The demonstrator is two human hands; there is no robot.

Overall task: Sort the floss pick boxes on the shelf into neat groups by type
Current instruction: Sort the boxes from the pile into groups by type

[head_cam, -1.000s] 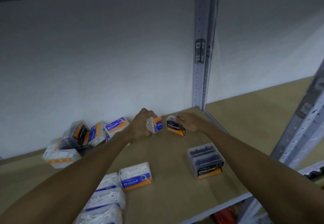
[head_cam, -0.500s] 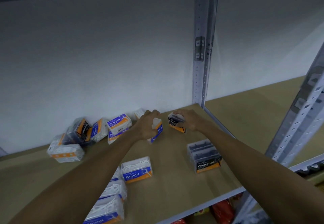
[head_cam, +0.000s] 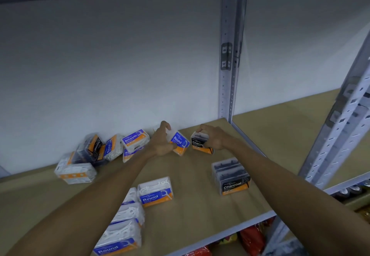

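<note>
My left hand point(head_cam: 162, 140) grips a blue-and-orange Round floss pick box point(head_cam: 180, 142), tilted, near the back of the wooden shelf point(head_cam: 192, 205). Just to its right, my right hand point(head_cam: 215, 137) holds a black Charcoal box point(head_cam: 199, 144) that rests on the shelf. Another Charcoal stack point(head_cam: 231, 176) stands toward the front right. A Round box point(head_cam: 156, 192) lies in the middle, and a row of Round boxes point(head_cam: 122, 229) runs to the front left. A jumbled pile with a Smooth box point(head_cam: 135, 138) and mixed boxes point(head_cam: 90, 153) leans on the back wall at left.
A grey metal upright point(head_cam: 230, 55) stands at the back right corner of the shelf, another upright point(head_cam: 340, 131) at the front right. A second shelf board point(head_cam: 284, 131) continues to the right. Red packages point(head_cam: 252, 237) show on the level below.
My left hand has turned the Round box so its label faces up. The right hand has kept its hold on the Charcoal box, shifting it slightly. The camera tilted a little.
</note>
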